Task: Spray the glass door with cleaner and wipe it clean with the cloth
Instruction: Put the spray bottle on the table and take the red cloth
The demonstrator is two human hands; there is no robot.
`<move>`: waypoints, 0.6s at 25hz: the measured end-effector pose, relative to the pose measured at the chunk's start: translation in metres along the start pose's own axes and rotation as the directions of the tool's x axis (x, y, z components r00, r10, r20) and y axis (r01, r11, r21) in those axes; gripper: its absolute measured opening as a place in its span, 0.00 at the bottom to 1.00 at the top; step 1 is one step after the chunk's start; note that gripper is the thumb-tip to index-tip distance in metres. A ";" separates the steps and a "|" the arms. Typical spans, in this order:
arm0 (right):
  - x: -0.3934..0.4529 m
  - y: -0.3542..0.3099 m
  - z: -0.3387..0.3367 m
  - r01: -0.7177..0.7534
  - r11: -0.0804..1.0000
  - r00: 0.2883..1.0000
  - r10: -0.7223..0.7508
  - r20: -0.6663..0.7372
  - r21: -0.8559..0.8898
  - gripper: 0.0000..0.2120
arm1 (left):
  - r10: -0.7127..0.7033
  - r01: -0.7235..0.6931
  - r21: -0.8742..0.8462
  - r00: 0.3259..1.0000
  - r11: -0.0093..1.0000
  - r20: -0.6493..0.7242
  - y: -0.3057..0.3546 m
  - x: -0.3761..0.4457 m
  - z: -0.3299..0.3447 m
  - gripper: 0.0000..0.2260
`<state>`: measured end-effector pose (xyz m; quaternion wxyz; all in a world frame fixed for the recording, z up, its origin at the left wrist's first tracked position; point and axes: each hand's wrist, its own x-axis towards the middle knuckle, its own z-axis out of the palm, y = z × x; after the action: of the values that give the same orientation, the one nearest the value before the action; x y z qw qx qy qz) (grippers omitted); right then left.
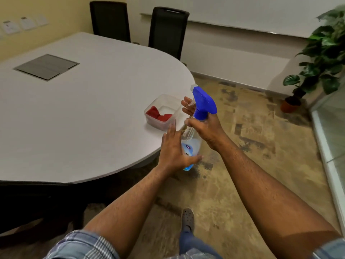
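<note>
A clear spray bottle [192, 146] with a blue trigger head and a little blue liquid hangs in the air off the table's right edge. My right hand [207, 128] grips its neck just under the blue head. My left hand [173, 152] lies against the bottle's lower body with fingers straight and thumb under it. A red cloth [158, 114] sits folded in a clear plastic tub [168, 103] on the table close behind the bottle. The glass door [332, 116] shows at the right edge of the view.
A large white rounded table [84, 109] fills the left, with a grey hatch [46, 66] set in it. Two black chairs [168, 30] stand behind it. A potted plant [317, 62] stands in the far right corner. My foot [187, 219] is on the mottled floor.
</note>
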<state>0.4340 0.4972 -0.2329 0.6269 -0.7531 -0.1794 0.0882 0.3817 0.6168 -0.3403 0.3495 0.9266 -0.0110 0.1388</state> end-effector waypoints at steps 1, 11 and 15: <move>0.017 0.006 0.000 0.004 1.000 0.999 -0.004 0.033 0.004 0.26 | -0.042 0.042 0.018 0.999 0.999 0.020 -0.009 0.012 0.001 0.52; 0.214 0.059 -0.049 -0.001 0.996 1.000 0.002 0.007 -0.090 0.31 | -0.372 0.337 0.330 0.927 0.882 0.047 -0.109 0.138 0.005 0.44; 0.292 0.085 -0.065 -0.043 0.998 0.992 0.038 -0.122 -0.041 0.28 | -0.511 0.468 0.389 0.860 0.793 0.007 -0.143 0.175 0.020 0.44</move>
<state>0.7398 0.5363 -0.2762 0.6182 -0.7739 -0.1275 0.0511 0.5717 0.7255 -0.4003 0.1892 0.9530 0.2364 -0.0091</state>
